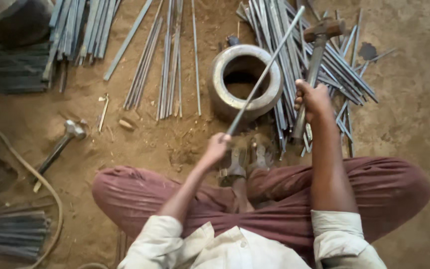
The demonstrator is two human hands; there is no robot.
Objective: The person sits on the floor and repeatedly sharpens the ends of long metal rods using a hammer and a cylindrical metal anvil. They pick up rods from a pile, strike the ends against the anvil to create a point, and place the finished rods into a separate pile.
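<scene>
A thin, stiff steel rod (265,74) is clenched at its near end by the left hand (216,148) and laid across the heavy metal ring (245,79). A hammer (313,65), judged head-heavy, is gripped low on its handle by the right hand (313,99).

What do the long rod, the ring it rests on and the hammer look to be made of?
Rod in the left hand: probably steel, dull grey and thin. Ring: thick metal, likely iron, worn pale rim. Hammer in the right hand: rusty brown metal head; the grey handle's material is unclear.
</scene>
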